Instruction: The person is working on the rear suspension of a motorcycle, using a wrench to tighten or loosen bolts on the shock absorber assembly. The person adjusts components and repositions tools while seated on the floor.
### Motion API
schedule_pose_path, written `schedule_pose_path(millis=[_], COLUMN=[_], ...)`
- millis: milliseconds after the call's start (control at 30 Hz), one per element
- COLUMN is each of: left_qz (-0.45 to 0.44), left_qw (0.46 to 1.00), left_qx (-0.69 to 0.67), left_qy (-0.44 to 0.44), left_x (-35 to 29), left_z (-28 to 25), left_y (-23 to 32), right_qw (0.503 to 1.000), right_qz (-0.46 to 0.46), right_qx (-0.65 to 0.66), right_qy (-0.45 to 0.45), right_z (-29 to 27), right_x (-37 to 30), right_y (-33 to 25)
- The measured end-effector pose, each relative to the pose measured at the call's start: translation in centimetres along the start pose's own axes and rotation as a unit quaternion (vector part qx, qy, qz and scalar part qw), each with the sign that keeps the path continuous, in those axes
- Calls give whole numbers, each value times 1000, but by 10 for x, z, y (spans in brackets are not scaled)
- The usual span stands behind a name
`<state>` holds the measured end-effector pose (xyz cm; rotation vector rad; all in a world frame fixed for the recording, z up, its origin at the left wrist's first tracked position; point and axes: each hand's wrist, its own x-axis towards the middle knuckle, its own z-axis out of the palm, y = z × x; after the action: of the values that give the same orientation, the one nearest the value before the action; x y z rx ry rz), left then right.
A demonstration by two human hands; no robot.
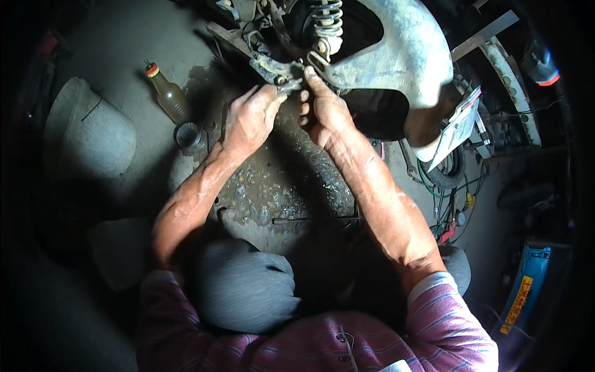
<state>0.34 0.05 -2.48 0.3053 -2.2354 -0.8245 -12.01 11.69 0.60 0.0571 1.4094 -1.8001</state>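
My left hand is closed, its fingertips pinched at the end of a worn metal bracket on a vehicle's underframe. A small metal piece shows at those fingertips, too small to name. Close beside it, my right hand has its fingers curled and its thumb stretched up against the metal near the bracket. Whatever the right fingers hold, if anything, is hidden. Just above both hands stands a coil-spring shock absorber. To its right curves a dirty pale mudguard, with a dark wheel partly hidden behind it.
On the left floor stand a white bucket, a bottle of brownish liquid with a red cap, and a small round tin. A metal bar lies on wet ground below my hands. Hoses and a small tyre lie right.
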Motion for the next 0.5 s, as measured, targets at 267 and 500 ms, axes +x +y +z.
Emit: schedule_pose_path(millis=[267,500], left_qz=[-282,-451], left_qw=[878,645], left_qx=[-382,-593], left_qy=[-61,-170], left_x=[-9,-24], left_z=[21,26], left_y=[8,-12], right_qw=[995,990], right_qz=[32,47], right_qx=[92,116], right_qy=[-22,-68], right_z=[6,-1], right_x=[0,-2], right_y=[-3,-6])
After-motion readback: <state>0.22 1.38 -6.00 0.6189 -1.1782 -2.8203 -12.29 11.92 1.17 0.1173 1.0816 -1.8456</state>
